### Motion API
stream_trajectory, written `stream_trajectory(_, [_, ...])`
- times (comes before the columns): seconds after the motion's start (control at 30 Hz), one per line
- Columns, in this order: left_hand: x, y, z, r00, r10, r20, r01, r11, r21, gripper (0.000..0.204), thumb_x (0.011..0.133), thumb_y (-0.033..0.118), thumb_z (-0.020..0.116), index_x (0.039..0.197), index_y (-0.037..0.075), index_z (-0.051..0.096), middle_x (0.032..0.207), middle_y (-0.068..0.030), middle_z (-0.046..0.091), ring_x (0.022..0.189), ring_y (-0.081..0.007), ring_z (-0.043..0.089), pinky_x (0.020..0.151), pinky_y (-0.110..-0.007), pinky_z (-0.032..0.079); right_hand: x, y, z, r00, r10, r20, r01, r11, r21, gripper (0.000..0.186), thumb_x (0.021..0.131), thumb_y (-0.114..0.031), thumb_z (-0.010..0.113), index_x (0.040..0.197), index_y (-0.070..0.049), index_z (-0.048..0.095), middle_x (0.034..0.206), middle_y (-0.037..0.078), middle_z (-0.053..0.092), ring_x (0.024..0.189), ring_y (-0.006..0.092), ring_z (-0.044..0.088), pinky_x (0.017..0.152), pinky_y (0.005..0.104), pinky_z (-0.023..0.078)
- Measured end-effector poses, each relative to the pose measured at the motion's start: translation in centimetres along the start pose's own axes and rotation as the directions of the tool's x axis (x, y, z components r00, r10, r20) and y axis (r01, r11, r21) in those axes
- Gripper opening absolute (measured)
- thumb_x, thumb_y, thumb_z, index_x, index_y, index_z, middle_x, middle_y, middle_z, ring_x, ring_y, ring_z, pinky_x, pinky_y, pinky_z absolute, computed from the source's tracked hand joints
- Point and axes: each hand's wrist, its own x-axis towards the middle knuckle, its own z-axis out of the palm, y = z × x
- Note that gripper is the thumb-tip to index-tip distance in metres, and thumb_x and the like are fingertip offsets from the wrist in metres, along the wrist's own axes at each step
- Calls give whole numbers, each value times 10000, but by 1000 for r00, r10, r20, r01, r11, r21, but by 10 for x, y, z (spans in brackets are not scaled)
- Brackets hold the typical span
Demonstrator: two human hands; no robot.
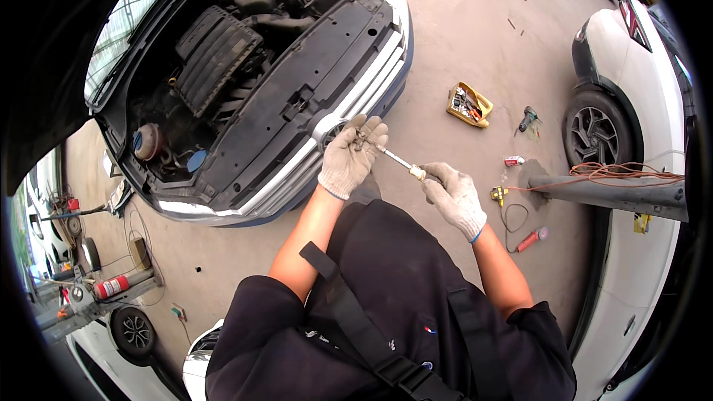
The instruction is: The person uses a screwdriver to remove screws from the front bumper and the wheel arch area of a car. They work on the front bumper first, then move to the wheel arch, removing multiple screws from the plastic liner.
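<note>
My left hand (343,163), in a pale knit glove, is turned palm up in front of the car's grille. A few small dark metal pieces (360,139), perhaps bolts or screws, lie in its palm below the loosely bent fingers. My right hand (456,200), gloved alike, grips a screwdriver (399,159) by its pale yellowish handle. Its bright shaft points up and left, the tip close to the left hand's fingers; whether they touch I cannot tell. Beside my left hand stands a white car (356,93) with its engine bay (223,59) uncovered.
On the floor to the right lie a yellow toolbox (481,105) with tools, a power drill (529,119), a red-and-white can (514,160) and a red power tool (529,240). A grey lift arm (616,194) carries an orange hose (601,171) beside another white car (613,44). A fire extinguisher (113,287) is at left.
</note>
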Motion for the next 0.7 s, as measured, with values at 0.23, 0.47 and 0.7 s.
stream_trajectory(0.23, [106,-24,20,988,-19,-153,25,999,35,357,1045,160,358,1278,-53,524,1321,-257,565,1252,-416,549,1076,-561,458,68,25,-55,996,-83,-17,79,983,-167,319,904,-278,585,1115,-50,659,882,184,709,834,362,689,749,441,527])
stream_trajectory(0.47, [225,-31,47,991,-126,-36,125,992,-25,384,1043,164,332,1298,-56,516,1329,-253,570,1258,-416,546,1110,-566,417,144,27,-131,982,-123,-143,84,963,-257,319,909,-265,563,1108,-33,654,894,200,700,839,392,680,759,463,523])
stream_trajectory(0.7, [280,-19,82,996,-87,-30,88,996,20,363,1030,167,386,1238,-47,593,1294,-226,607,1258,-407,546,1092,-547,434,211,20,-176,985,68,-157,-78,995,-61,360,893,-276,574,1130,-21,664,916,199,701,860,356,692,784,420,528])
